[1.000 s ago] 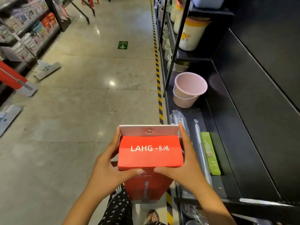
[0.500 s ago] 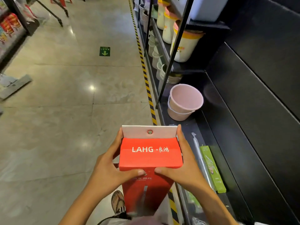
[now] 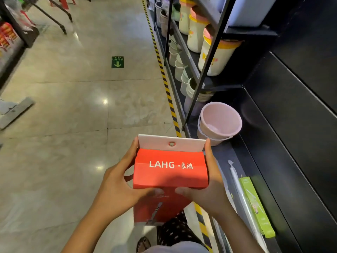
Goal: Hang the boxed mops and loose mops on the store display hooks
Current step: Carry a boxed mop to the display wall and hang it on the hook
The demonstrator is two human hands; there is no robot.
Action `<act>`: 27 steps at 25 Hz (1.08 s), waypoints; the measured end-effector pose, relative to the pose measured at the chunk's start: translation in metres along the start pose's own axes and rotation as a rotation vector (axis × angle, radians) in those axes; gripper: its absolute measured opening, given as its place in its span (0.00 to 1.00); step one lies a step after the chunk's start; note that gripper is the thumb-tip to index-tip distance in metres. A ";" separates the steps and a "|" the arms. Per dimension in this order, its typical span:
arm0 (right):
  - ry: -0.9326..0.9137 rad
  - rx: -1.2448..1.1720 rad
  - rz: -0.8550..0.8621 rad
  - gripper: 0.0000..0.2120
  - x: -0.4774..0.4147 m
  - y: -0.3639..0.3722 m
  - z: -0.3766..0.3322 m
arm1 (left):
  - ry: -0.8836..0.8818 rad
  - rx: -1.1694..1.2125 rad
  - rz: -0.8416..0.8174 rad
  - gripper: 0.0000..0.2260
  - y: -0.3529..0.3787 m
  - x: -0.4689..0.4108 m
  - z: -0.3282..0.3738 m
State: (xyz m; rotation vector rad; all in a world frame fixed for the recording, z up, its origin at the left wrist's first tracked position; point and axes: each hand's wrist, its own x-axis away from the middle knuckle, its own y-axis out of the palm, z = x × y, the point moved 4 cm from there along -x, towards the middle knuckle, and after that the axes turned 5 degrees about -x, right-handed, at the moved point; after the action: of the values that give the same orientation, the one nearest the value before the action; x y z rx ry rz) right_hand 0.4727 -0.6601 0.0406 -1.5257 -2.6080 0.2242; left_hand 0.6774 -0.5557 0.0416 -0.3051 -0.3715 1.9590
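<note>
Both hands clamped on red mop box (image 3: 170, 168), center frame: left hand (image 3: 118, 187) on its left side, right hand (image 3: 209, 187) on its right, w/ thumbs under the front edge.

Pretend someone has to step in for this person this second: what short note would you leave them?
Left hand: grips the left side of the red mop box, thumb across its near face.
Right hand: grips the right side the same way.
Box: held upright in the aisle beside the low black shelf; its white hang tab, with a metal eyelet, points up.
Other stock: a flat mop head lies on the floor at far left.
Done: box is in hand.
Left: no hook is in view; find one, thread the eyelet onto it, then hang the other mops.
</note>
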 end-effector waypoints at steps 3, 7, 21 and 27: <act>-0.024 -0.041 -0.058 0.56 -0.057 0.011 -0.002 | -0.029 -0.038 0.050 0.55 -0.009 -0.042 -0.006; -0.013 -0.041 -0.072 0.58 -0.154 0.003 0.001 | -0.005 -0.062 0.063 0.54 -0.014 -0.134 -0.001; -0.084 0.054 0.247 0.59 -0.341 -0.105 -0.045 | 0.184 0.013 -0.141 0.58 0.048 -0.399 0.049; -0.193 0.139 0.574 0.55 -0.381 -0.121 -0.094 | 0.354 0.193 -0.329 0.53 0.059 -0.497 0.091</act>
State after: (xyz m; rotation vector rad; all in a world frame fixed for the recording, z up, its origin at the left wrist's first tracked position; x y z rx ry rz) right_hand 0.5714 -1.0447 0.1469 -2.2535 -2.1460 0.6102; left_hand 0.7921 -1.0440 0.1243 -0.4279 0.0003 1.5664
